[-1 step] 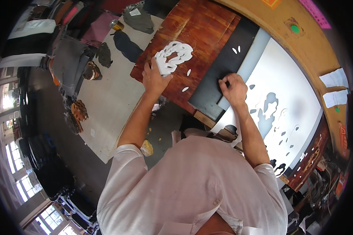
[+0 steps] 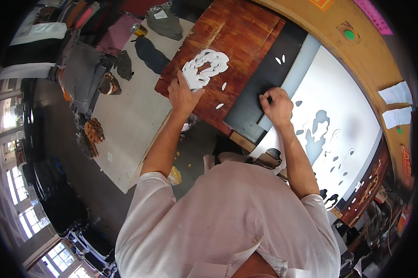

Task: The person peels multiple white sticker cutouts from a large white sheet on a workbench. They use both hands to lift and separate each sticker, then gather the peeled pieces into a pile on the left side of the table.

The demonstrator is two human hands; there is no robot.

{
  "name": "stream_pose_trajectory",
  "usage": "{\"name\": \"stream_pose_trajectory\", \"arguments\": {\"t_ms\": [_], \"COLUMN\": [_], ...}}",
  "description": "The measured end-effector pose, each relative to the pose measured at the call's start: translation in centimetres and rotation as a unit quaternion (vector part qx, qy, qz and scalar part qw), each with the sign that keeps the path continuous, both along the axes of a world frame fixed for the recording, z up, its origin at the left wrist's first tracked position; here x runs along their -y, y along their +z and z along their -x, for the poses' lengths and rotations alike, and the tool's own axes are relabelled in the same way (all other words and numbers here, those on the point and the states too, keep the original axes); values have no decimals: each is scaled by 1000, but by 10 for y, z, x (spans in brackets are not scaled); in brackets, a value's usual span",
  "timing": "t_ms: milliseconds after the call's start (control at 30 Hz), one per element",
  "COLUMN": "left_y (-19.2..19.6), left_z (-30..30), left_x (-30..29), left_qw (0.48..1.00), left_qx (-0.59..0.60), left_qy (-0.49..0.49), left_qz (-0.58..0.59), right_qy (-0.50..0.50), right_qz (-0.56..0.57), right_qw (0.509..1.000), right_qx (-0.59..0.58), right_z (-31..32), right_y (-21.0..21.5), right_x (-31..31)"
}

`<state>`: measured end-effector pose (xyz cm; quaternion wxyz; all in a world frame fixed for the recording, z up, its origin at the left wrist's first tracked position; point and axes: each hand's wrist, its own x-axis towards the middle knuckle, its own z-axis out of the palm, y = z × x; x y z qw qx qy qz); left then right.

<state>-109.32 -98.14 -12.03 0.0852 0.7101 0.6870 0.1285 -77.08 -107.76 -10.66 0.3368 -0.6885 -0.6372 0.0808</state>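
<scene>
My left hand [image 2: 183, 97] grips the near end of a small stack of white cut-out pieces [image 2: 213, 72], looped in shape with an opening in the middle. The stack lies on a reddish-brown wooden board [image 2: 248, 28]. My right hand [image 2: 278, 105] rests at the edge of a black strip [image 2: 253, 88], its fingers curled and pressed together; anything inside them is hidden. Right of that hand spreads a white sheet [image 2: 350, 88] with shaped holes cut through it. Thin white slivers [image 2: 224, 86] lie on the board near the stack, and two more [image 2: 278, 60] on the black strip.
A yellow-orange machine beam [image 2: 366, 55] curves along the far right, with paper slips [image 2: 396, 118] attached. On the pale table [image 2: 139, 109] at left are a dark cap-like bundle [image 2: 151, 55], a gold can [image 2: 138, 30] and brown shaped pieces [image 2: 94, 131]. Stacked materials [image 2: 81, 69] stand beyond.
</scene>
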Motion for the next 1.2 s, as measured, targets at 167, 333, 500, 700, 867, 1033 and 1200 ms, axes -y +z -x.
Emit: {"name": "stream_pose_trajectory", "arguments": {"t_ms": [167, 333, 500, 700, 867, 1033, 1200], "left_y": [-15, -16, 0, -6, -38, -51, 3], "left_z": [5, 7, 39, 48, 48, 66, 11], "left_x": [5, 14, 25, 29, 34, 29, 44], "left_qw": [1000, 1000, 998, 998, 998, 997, 985], "left_qx": [5, 5, 20, 42, 53, 68, -38], "left_qy": [9, 23, -2, 1, -5, -19, -107], "left_qz": [-20, -12, 60, 52, -21, 10, -133], "right_qy": [-5, 5, 0, 2, 19, 2, 113], "right_qz": [14, 3, 4, 31, -13, -12, 3], "right_qw": [1000, 1000, 1000, 1000, 1000, 999, 985], "right_qx": [-3, 5, 2, -5, -8, -53, -130], "right_z": [0, -1, -2, 0, -2, 6, 25], "right_y": [2, 1, -1, 2, -5, -3, 32], "right_x": [0, 1, 0, 3, -3, 6, 117]}}
